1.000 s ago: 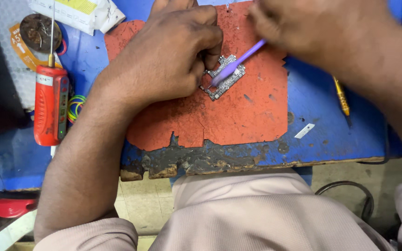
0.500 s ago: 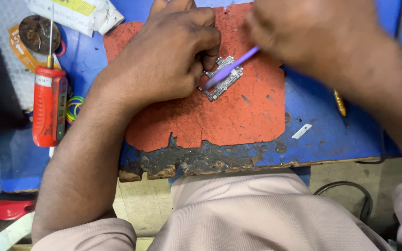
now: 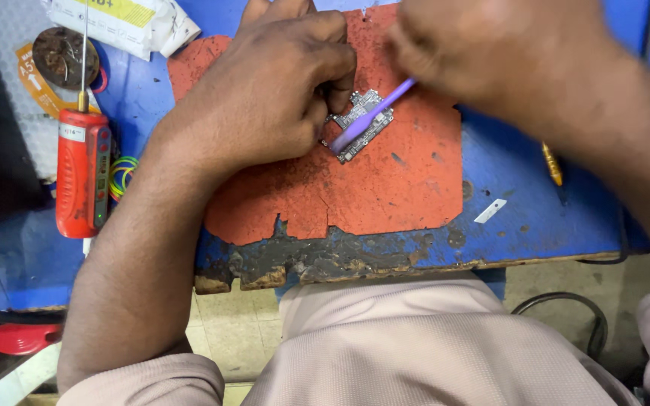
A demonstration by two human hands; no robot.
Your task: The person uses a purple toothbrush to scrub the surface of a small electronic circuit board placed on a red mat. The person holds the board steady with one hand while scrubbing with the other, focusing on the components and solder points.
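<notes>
The left hand [image 3: 265, 98] stays curled, pinning the small circuit board [image 3: 362, 124] near the orange mat's [image 3: 385, 195] top edge. The right hand [image 3: 490, 49] still grips the purple tool [image 3: 370, 116], whose tip has slid slightly lower-left across the board.

- A small electronics repair workshop, seen from above the bench.
- A worn orange work mat [image 3: 355, 188], stained and burnt along its near edge, covers a scuffed blue benchtop [image 3: 536, 218].
- A bare circuit board [image 3: 362, 124] lies on the mat's upper middle.
- Left of the mat sits a red soldering tool [image 3: 82, 177], beside coloured rubber bands [image 3: 123, 177].
- Right of the mat lies a yellow-handled screwdriver [image 3: 552, 164].
</notes>
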